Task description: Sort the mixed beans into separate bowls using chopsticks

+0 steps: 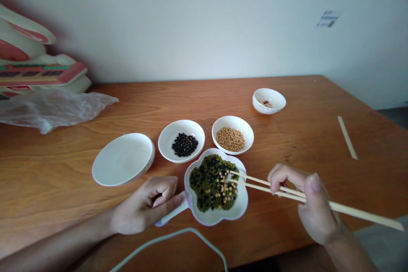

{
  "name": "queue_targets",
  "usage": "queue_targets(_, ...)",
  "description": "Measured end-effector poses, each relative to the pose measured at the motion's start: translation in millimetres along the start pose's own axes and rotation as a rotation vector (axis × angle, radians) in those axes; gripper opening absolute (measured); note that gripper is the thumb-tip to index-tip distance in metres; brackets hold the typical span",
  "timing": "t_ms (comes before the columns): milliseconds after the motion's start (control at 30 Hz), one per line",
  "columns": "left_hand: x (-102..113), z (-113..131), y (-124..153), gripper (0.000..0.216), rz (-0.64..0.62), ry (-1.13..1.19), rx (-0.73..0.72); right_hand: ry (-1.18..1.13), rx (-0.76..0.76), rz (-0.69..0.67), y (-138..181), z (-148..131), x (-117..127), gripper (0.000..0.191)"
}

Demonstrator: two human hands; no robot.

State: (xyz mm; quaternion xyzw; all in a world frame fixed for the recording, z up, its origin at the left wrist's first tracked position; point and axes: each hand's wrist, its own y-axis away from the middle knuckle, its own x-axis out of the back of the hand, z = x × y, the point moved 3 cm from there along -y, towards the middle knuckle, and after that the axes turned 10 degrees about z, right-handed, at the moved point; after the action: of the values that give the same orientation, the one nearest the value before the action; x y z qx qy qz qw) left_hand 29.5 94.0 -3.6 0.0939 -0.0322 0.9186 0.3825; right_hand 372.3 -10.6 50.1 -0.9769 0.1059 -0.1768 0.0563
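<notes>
My left hand point(148, 205) is closed with its thumb along the handle of a white, flower-shaped pan point(242, 210) with a lilac edge. Inside the pan lie green beans point(200, 182) mixed with black beans and a patch of soybeans toward the right. Between the fingers of my right hand point(306, 199) is a pair of wooden chopsticks point(261, 183), their tips among the soybeans in the pan. Just behind the pan stand a white bowl point(164, 140) of black beans point(185, 144) and another white bowl point(248, 131) of soybeans point(230, 139).
A white bowl point(124, 159) with nothing visible inside is left of the pan. Farther back stands a small bowl point(269, 101) with scraps. A paper strip point(347, 137) lies at right; clear plastic point(57, 108) and a toy-like object point(41, 72) sit left. A pale cable point(188, 230) curves in front.
</notes>
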Motion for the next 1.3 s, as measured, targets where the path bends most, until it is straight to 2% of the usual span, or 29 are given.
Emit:
queue_targets(233,0.9,5.6,-0.8,0.04,0.006,-0.032,-0.031,-0.021,-0.021,0.015,-9.5,-1.1,-2.7,0.072)
queue_targets(500,2.7,0.5,-0.4,0.041,0.003,-0.08,-0.08,-0.025,-0.035,0.013,-9.5,8.4,-5.8,0.075)
queue_targets(867,2.7,5.6,-0.5,0.041,0.0,-0.055,-0.066,-0.038,-0.011,-0.012,-9.8,3.5,-1.8,0.078)
queue_targets(1100,2.0,4.8,-0.9,0.042,0.005,-0.05,-0.058,0.022,0.009,-0.023,-6.1,3.6,-3.1,0.073)
queue_targets(1300,2.6,3.8,2.4,0.042,0.007,-0.044,-0.043,0.022,0.083,-0.014,-6.5,-2.9,-4.5,0.068)
